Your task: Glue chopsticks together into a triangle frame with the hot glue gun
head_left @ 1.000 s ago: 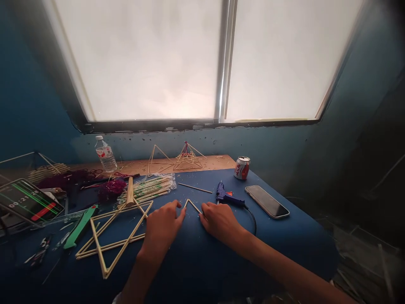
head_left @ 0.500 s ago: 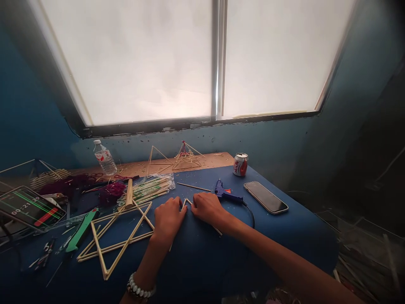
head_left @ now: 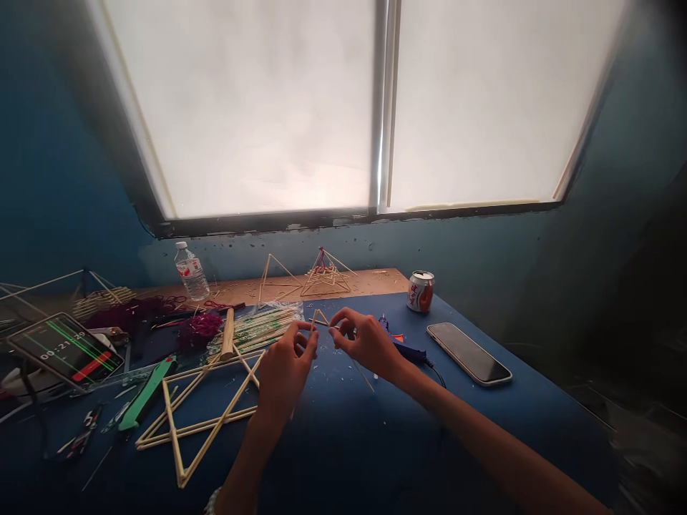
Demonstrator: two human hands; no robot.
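From the head camera, the left hand [head_left: 284, 368] and the right hand [head_left: 365, 342] meet above the middle of the blue-covered bench [head_left: 348, 443], and between them is a small angle of thin pale wooden sticks [head_left: 320, 313], held clear of the bench top with its pointed joint upward. The left fingers [head_left: 307, 330] are closed in a pinch on the end of one leg, and the right fingers [head_left: 337, 333] are pinched on the other leg, so the joint stands just above and between the two sets of fingertips. A further thin stick [head_left: 366, 379] slants down below the right hand towards the near edge. Just behind the right hand lies a blue glue gun [head_left: 403, 347], partly hidden by it. Further towards the right edge a black smartphone [head_left: 469, 353] lies flat, with a red and white drink can [head_left: 420, 291] upright near the far edge. Left of the left hand a large flat star of long wooden sticks [head_left: 209, 400] lies on the bench, with a clear-wrapped bundle of sticks [head_left: 257, 325] beyond it. A green-handled tool [head_left: 144, 392] lies near the left edge beside a propped phone showing a timer [head_left: 67, 348]. Along the far edge are a clear plastic water bottle [head_left: 190, 270] and two small stick pyramids [head_left: 325, 272].
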